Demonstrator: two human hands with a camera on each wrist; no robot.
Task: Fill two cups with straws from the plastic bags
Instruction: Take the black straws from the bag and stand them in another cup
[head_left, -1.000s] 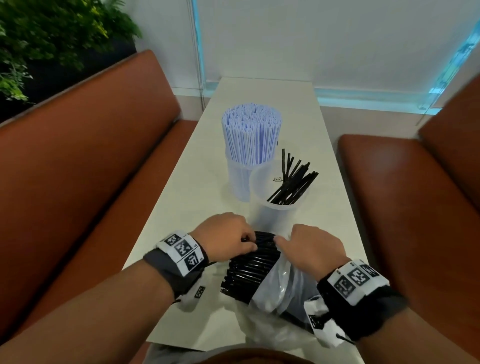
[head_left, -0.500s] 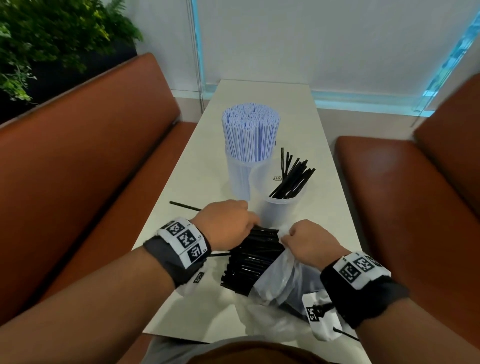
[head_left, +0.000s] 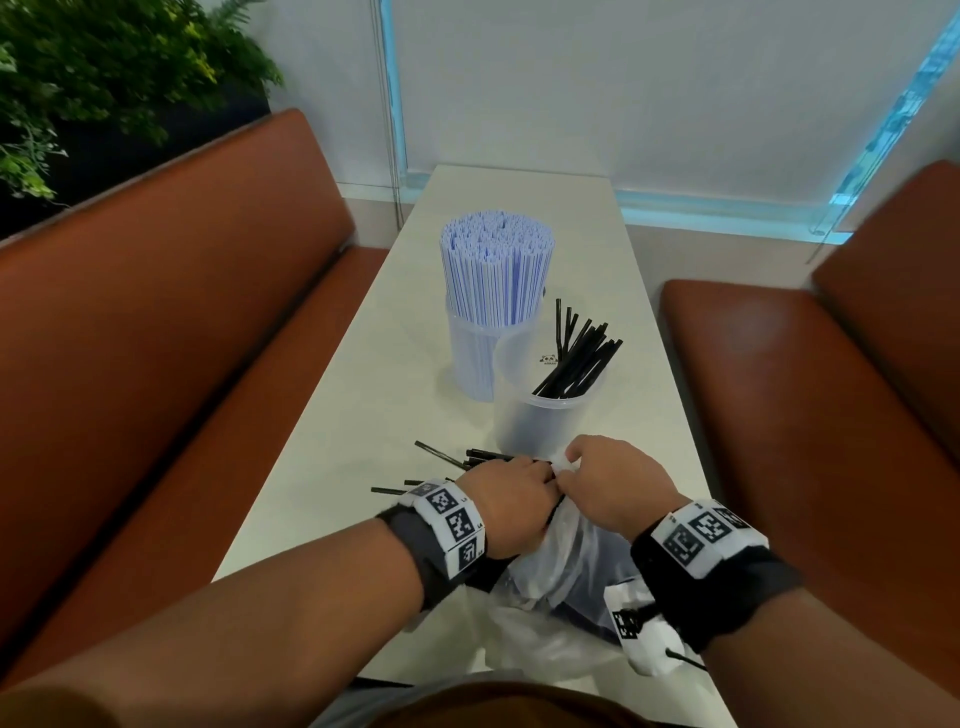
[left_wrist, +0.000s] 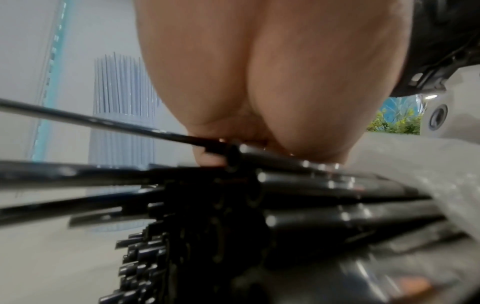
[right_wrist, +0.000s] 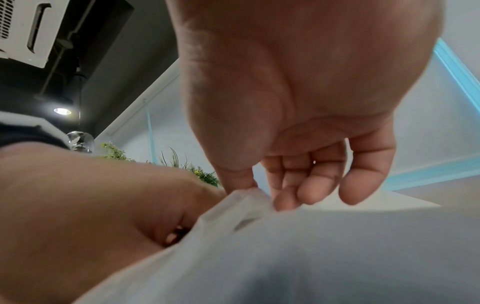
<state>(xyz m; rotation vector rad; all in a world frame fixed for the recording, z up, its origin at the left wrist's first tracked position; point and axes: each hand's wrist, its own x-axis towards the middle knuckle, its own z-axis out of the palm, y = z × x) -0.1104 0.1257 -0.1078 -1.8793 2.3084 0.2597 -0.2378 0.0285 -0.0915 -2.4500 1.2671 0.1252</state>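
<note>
The left hand (head_left: 511, 501) hides its fingers and most black straws (head_left: 470, 458).

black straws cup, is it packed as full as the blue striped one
No, the near cup holds only a loose handful of black straws leaning to one side, while the far cup is packed tight with blue striped straws.

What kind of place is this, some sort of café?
Probably a café or diner booth: padded brown bench seats flank a narrow white table, and clear cups on it hold drinking straws.
</note>
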